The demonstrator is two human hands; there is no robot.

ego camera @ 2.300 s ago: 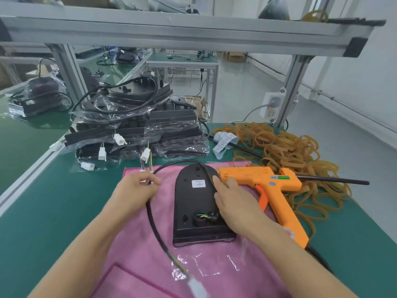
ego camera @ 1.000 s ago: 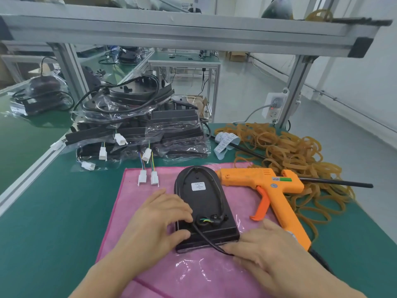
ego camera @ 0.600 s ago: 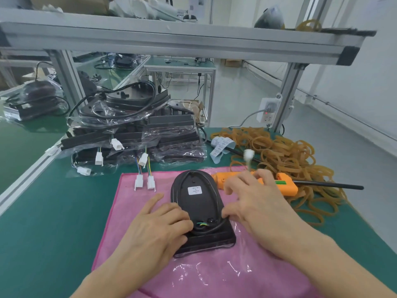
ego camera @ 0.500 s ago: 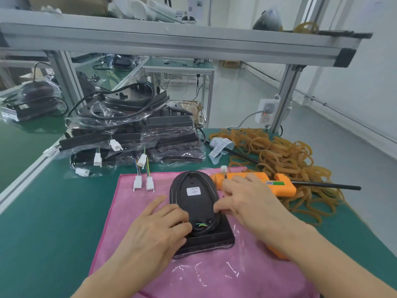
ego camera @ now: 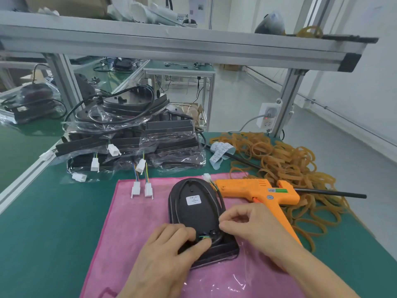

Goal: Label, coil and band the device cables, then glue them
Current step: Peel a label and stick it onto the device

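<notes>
- The black device [ego camera: 194, 214] lies flat, back side up, on the pink mat [ego camera: 133, 229], partly on a clear plastic bag [ego camera: 236, 274]. Its long axis runs away from you, leaning slightly left; the rounded narrow end points to the far edge of the mat, and the wide square end sits nearest you. A white label [ego camera: 193, 200] is already stuck on its back.
- The black cable [ego camera: 221, 200] is laid around the device's edge. It runs up the right side, and its white connector [ego camera: 206, 177] pokes out past the rounded end, just beside the nose of the orange glue gun [ego camera: 257, 191].
- You look to be in the coiling step: the cable is wrapped round the body, but no band holds it and no glue is on it yet.
- Your left hand [ego camera: 169, 252] rests on the wide end with fingers curled over it, the thumb pressing by the coloured wires [ego camera: 204, 237] at the cable exit.
- Your right hand [ego camera: 247, 226] pinches the cable between thumb and forefinger at the device's right edge.
- Next, I judge, you need a band: keep the left hand pressing so the coil does not spring loose, and reach right to the pile of rubber bands [ego camera: 285, 166] behind the glue gun.
- Further out, bagged devices [ego camera: 133, 134] are stacked at the back left, and a strip of labels [ego camera: 220, 151] lies between them and the bands.
</notes>
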